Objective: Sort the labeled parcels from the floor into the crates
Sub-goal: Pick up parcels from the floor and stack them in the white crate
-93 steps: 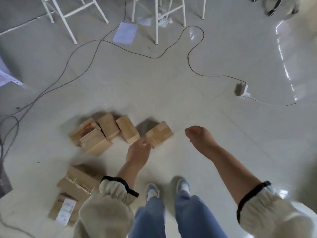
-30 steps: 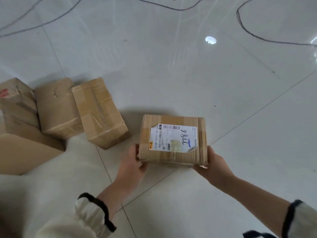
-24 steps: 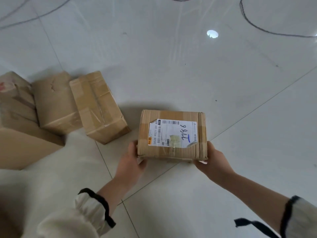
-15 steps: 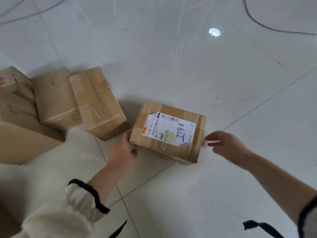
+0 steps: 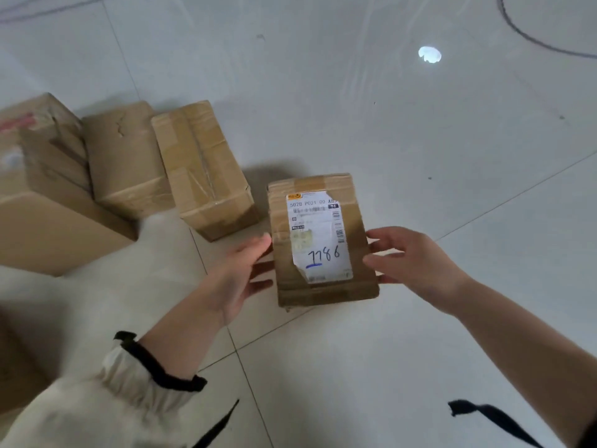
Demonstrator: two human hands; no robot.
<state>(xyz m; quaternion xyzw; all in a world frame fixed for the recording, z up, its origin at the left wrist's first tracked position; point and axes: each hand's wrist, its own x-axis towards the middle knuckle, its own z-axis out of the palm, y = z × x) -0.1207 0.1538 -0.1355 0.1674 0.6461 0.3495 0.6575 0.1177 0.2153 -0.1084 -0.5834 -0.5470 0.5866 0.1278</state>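
A brown cardboard parcel (image 5: 324, 240) with a white shipping label marked "1786" in blue sits between my hands, its long side pointing away from me. My left hand (image 5: 239, 273) lies against its left side with straight fingers, some reaching under the edge. On the right side, my right hand (image 5: 416, 263) touches the parcel with its fingers spread. The parcel appears slightly off the tiled floor, with a shadow behind it. No crate is in view.
Three more cardboard parcels lie in a row at the left: a taped one (image 5: 203, 169), a plain one (image 5: 126, 160) and a larger one (image 5: 42, 189) with red print. A dark cable (image 5: 533, 40) runs across the floor at top right.
The parcel has turned a quarter turn, so its label now reads upright towards me. My right hand, off the parcel half a second ago, is back against its right side.
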